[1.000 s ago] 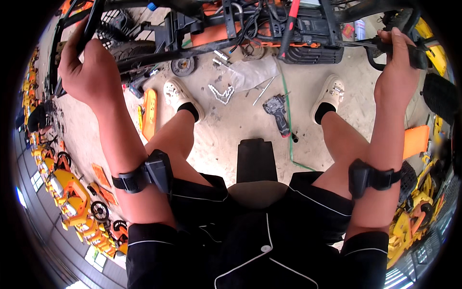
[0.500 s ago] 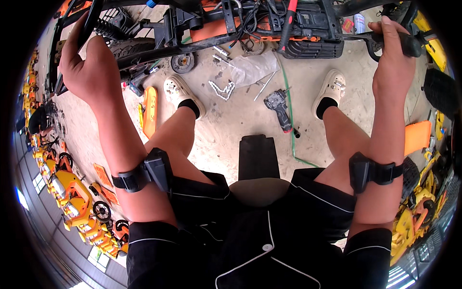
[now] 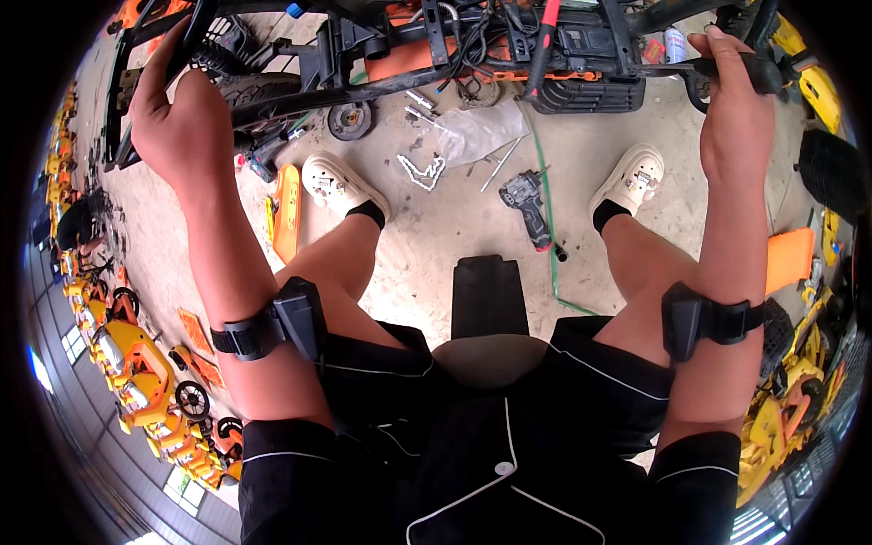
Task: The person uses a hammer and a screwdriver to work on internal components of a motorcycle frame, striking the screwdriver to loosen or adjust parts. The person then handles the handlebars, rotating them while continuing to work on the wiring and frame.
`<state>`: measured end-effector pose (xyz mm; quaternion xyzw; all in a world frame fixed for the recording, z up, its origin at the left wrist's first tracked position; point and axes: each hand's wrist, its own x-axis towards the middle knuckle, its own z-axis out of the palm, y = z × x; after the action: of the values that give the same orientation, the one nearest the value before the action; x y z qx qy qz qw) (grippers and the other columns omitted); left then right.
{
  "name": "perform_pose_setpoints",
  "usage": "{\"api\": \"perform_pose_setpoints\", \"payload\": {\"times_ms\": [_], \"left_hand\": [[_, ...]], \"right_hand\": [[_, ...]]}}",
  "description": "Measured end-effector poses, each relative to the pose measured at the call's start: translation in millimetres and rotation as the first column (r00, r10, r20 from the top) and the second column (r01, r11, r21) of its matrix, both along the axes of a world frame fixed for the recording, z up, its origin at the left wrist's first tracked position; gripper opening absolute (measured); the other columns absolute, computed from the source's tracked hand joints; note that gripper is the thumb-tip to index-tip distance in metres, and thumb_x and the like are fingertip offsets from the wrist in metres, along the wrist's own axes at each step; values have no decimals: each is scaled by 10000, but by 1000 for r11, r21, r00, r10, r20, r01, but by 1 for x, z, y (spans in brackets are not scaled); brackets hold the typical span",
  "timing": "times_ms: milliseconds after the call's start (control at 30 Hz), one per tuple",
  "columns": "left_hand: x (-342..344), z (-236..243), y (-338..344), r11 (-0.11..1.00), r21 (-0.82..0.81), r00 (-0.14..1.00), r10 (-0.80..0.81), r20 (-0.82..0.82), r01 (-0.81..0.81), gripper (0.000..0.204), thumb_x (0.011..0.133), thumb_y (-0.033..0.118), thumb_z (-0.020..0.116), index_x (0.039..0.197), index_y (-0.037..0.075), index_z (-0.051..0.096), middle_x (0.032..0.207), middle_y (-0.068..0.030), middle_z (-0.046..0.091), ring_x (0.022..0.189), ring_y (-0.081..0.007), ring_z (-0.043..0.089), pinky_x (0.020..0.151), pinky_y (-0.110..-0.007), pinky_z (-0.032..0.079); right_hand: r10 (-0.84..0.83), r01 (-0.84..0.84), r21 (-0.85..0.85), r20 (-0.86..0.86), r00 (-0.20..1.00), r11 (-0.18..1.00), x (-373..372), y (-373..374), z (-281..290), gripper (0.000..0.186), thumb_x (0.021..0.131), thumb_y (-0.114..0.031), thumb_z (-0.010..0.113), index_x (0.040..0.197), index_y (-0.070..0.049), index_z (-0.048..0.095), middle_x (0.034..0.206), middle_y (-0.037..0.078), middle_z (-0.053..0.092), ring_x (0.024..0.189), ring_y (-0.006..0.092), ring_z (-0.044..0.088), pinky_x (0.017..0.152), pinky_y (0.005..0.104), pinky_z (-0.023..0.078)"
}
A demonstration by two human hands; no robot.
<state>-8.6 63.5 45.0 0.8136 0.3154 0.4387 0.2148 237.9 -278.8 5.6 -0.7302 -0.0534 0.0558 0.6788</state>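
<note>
A black metal vehicle frame [image 3: 363,88] with cables, a battery-like box and orange parts spans the top of the view. My left hand [image 3: 186,132] is closed on the frame's left-end tubing; its fingertips are partly hidden. At the opposite end, my right hand [image 3: 740,118] grips the frame beside a rounded black end piece [image 3: 763,74], with some fingers out of sight beneath. A red-and-black handled bar [image 3: 545,41] stands across the middle of the frame.
A cordless impact wrench [image 3: 525,209] lies on the floor by a green hose [image 3: 550,272]. Nearby are a plastic bag [image 3: 477,132], a white chain-like strip [image 3: 421,173], a round wheel part [image 3: 350,119] and an orange panel [image 3: 287,213]. Yellow vehicles [image 3: 136,354] line the left.
The left end of the frame has shifted slightly right with my left hand. My right hand has moved a little left and down. Both feet have shifted slightly.
</note>
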Motion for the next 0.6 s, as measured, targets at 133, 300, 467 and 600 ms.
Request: {"api": "perform_pose_setpoints", "payload": {"times_ms": [133,300,467,600], "left_hand": [[4,1,-2,996,-84,999,21,47,-17,468,799,-56,454,1099,75,788,926,15,746,601,2,503,535,-176,378],[3,2,7,999,-45,993,3,121,2,432,802,-70,429,1012,19,796,909,-25,755,680,-35,575,608,-180,416],[6,-1,9,998,-46,982,-31,189,41,405,818,-53,432,1011,-6,786,945,-64,761,816,-82,644,743,-199,465],[10,-2,10,996,-76,972,-23,234,42,402,811,-67,419,1015,-47,765,965,-93,757,879,-123,669,827,-221,482]], "right_hand": [[18,-18,14,3,1000,1000,1,-6,-1,238,986,-190,640,1141,-8,646,1080,90,715,1115,136,605,1047,298,382],[1,0,19,-10,1000,1000,7,-9,1,245,988,-196,636,1145,-8,645,1084,92,715,1132,137,597,1070,303,364],[-12,12,-11,4,1000,1000,7,-3,2,248,985,-209,638,1133,-10,651,1064,83,720,1090,131,596,1061,311,369],[-31,34,-55,48,998,998,10,3,1,240,975,-215,651,1108,-16,662,1027,78,725,1045,126,601,1036,315,382]]}}
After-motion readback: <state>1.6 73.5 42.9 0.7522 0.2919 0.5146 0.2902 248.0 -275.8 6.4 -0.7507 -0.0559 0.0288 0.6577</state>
